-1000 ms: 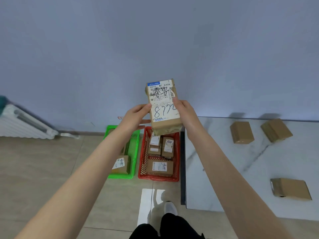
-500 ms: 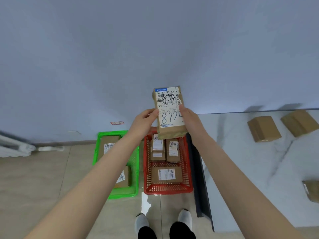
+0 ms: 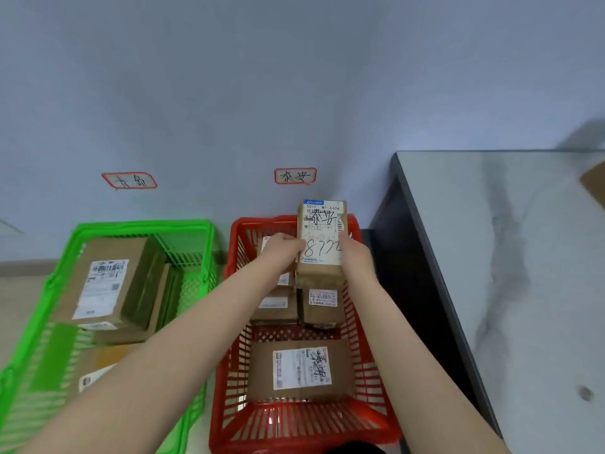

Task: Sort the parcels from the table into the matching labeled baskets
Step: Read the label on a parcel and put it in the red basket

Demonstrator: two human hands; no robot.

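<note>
Pale blue wall fills the upper half of the view, and tiled floor shows at the left edge. Both hands hold one brown parcel (image 3: pixel 322 244) upright over the far end of the red basket (image 3: pixel 294 430). The left hand (image 3: pixel 281 253) grips its left edge with fingers curled against the label, and the right hand (image 3: pixel 355 253) grips its right edge. Its white label faces the camera, with handwritten characters and digits on it.

Just below, inside the red basket, two labelled parcels (image 3: pixel 322 306) lie side by side, and a flat parcel (image 3: pixel 299 371) lies at 6 o'clock from them. On the wall at 12 o'clock from the brown parcel is a red-bordered tag (image 3: pixel 295 175) with handwritten characters.

At 9 o'clock stands the green basket (image 3: pixel 140 226), holding a large parcel (image 3: pixel 104 283) and others, with a second tag (image 3: pixel 129 180) on the wall above it. At 3 o'clock lies the marbled worktop (image 3: pixel 491 257), with a box corner (image 3: pixel 594 185) at the frame's edge.
</note>
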